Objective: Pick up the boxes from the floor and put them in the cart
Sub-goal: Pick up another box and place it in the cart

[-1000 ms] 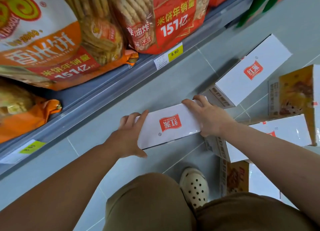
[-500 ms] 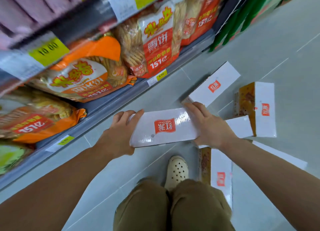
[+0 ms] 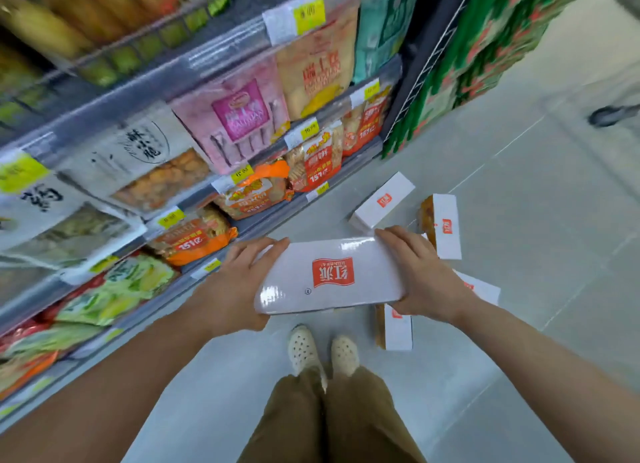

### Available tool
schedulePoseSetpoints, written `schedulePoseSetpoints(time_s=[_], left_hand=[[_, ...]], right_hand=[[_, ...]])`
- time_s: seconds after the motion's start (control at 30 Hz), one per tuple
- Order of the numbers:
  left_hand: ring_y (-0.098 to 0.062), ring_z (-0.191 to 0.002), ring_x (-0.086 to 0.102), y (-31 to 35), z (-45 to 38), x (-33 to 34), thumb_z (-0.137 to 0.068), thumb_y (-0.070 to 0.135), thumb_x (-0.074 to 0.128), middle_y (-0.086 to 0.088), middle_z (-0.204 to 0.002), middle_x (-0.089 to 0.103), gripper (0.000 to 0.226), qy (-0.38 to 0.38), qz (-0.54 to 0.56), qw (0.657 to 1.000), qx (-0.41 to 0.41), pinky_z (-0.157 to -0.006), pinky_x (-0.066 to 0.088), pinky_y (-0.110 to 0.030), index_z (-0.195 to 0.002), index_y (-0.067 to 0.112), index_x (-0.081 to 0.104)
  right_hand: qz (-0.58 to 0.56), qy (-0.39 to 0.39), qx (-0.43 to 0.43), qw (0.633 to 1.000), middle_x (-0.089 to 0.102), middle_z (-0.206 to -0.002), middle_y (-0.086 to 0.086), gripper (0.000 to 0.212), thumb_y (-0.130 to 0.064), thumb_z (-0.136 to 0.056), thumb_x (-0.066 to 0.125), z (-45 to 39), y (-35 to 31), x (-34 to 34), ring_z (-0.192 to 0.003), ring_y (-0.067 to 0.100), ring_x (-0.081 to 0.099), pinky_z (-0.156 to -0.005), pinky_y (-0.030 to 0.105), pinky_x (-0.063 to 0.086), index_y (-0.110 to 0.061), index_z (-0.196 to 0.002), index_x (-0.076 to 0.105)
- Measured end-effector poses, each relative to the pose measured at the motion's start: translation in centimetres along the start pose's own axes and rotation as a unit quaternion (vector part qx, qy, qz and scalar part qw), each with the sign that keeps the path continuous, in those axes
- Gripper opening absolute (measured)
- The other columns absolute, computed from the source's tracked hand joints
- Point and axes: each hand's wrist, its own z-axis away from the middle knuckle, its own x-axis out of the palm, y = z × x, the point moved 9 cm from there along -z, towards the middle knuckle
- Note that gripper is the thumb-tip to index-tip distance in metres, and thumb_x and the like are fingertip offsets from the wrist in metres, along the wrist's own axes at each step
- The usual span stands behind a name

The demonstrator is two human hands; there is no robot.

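A long white box [image 3: 329, 275] with a red logo is held level above the floor, in front of me. My left hand [image 3: 235, 286] grips its left end and my right hand [image 3: 420, 275] grips its right end. Several more boxes of the same kind lie on the grey tiled floor beyond and to the right: a white one [image 3: 381, 204] near the shelf, one on its side [image 3: 445, 225], one by my right foot [image 3: 396, 327], and one partly hidden behind my right wrist [image 3: 483, 289]. No cart is plainly visible.
Store shelves [image 3: 194, 199] packed with snack bags run along the left. A green stacked display [image 3: 485, 50] stands at the shelf's far end. A dark wheel-like object [image 3: 609, 116] shows at the far right. My feet in white clogs [image 3: 322, 353] stand on the floor.
I have stood up, lifting the box off the floor with both hands. The view rose, so the floor boxes look smaller and more shelves appear.
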Motion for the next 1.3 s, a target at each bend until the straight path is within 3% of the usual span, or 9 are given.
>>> schedulePoseSetpoints(time_s=[0.17, 0.3, 0.4, 0.57, 0.7, 0.93, 1.03, 1.17, 1.3], left_hand=[[-0.016, -0.121, 0.015, 3.9, 8.3, -4.6, -0.051, 0.036, 0.063, 0.001, -0.14, 0.03, 0.101, 0.062, -0.009, 0.998, 0.009, -0.094, 0.044, -0.045, -0.133, 0.033, 0.006], [-0.011, -0.12, 0.016, 6.0, 15.2, -6.2, -0.051, 0.045, 0.053, 0.016, -0.13, 0.017, 0.091, 0.151, -0.027, 0.988, 0.002, -0.069, 0.055, -0.042, -0.129, 0.043, 0.007], [-0.013, -0.123, 0.015, 7.5, 20.6, -5.6, -0.049, 0.052, 0.043, 0.017, -0.131, 0.015, 0.087, 0.195, -0.038, 0.98, 0.001, -0.087, 0.05, -0.045, -0.124, 0.049, 0.0], [-0.013, -0.12, 0.022, 10.4, 32.5, -5.4, -0.05, 0.046, 0.048, 0.013, -0.127, 0.026, 0.083, 0.279, 0.004, 0.96, 0.006, -0.107, 0.023, -0.029, -0.124, 0.044, 0.011], [-0.013, -0.121, 0.024, 9.5, 41.9, -4.9, -0.049, 0.044, 0.051, 0.014, -0.127, 0.027, 0.081, 0.319, 0.013, 0.946, -0.051, -0.107, 0.028, -0.03, -0.121, 0.045, 0.016], [-0.007, -0.124, 0.011, 6.0, 56.4, -3.8, -0.053, 0.047, 0.053, 0.018, -0.131, 0.021, 0.067, 0.338, 0.006, 0.928, -0.157, -0.101, 0.018, -0.029, -0.109, 0.052, 0.016], [-0.005, -0.128, 0.008, 3.0, 63.7, -2.9, -0.052, 0.049, 0.051, 0.02, -0.132, 0.017, 0.069, 0.345, 0.012, 0.918, -0.197, -0.103, 0.022, -0.028, -0.11, 0.054, 0.014], [-0.004, -0.129, 0.006, -1.0, 74.2, -1.4, -0.052, 0.052, 0.049, 0.023, -0.136, 0.013, 0.072, 0.353, 0.0, 0.906, -0.233, -0.102, 0.033, -0.035, -0.114, 0.055, 0.014], [-0.011, -0.118, 0.024, -4.8, 85.8, -1.1, -0.052, 0.052, 0.047, 0.011, -0.129, 0.025, 0.07, 0.386, -0.081, 0.882, -0.258, -0.078, 0.051, -0.042, -0.119, 0.038, 0.033]], right_hand=[[-0.006, 0.008, -0.053, 0.999, 0.024, -0.142, 0.006, 0.096, -0.014, -0.061, 0.075, 5.7, -6.2, -3.1, -0.127, 0.02, 0.015, -0.109, 0.035, 0.02, -0.018, -0.138, 0.019], [0.018, 0.036, -0.115, 0.993, 0.027, -0.139, 0.005, 0.091, -0.015, -0.06, 0.073, 10.3, -10.4, -3.9, -0.122, 0.012, 0.017, -0.103, 0.024, 0.015, -0.025, -0.135, 0.022], [0.043, 0.038, -0.151, 0.987, 0.023, -0.137, -0.005, 0.091, -0.015, -0.062, 0.072, 13.9, -13.4, -3.2, -0.121, 0.01, 0.016, -0.101, 0.025, 0.017, -0.034, -0.133, 0.018], [0.077, -0.026, -0.199, 0.977, 0.006, -0.128, -0.021, 0.097, -0.016, -0.063, 0.071, 20.3, -19.6, -0.2, -0.12, 0.003, 0.007, -0.103, 0.022, 0.015, -0.051, -0.117, -0.002], [0.101, -0.039, -0.267, 0.958, 0.003, -0.128, -0.025, 0.094, -0.035, -0.058, 0.06, 24.2, -26.7, 2.2, -0.121, -0.002, 0.006, -0.107, 0.026, 0.017, -0.063, -0.125, 0.0], [0.133, -0.07, -0.354, 0.923, -0.003, -0.126, -0.03, 0.091, -0.035, -0.061, 0.064, 28.0, -39.0, 7.9, -0.124, 0.002, 0.003, -0.109, 0.022, 0.007, -0.048, -0.118, -0.006], [0.152, -0.083, -0.394, 0.903, -0.012, -0.121, -0.039, 0.089, -0.036, -0.062, 0.066, 29.3, -45.3, 12.5, -0.118, -0.008, 0.0, -0.101, 0.011, 0.006, -0.053, -0.116, -0.003], [0.166, -0.11, -0.418, 0.886, -0.014, -0.122, -0.04, 0.092, -0.028, -0.07, 0.07, 31.1, -53.7, 19.5, -0.119, -0.012, -0.003, -0.102, 0.012, 0.007, -0.054, -0.116, -0.006], [0.168, -0.148, -0.445, 0.867, -0.005, -0.133, -0.029, 0.091, -0.035, -0.069, 0.068, 33.4, -63.3, 27.5, -0.127, -0.006, -0.003, -0.107, 0.017, 0.009, -0.053, -0.119, -0.007]])
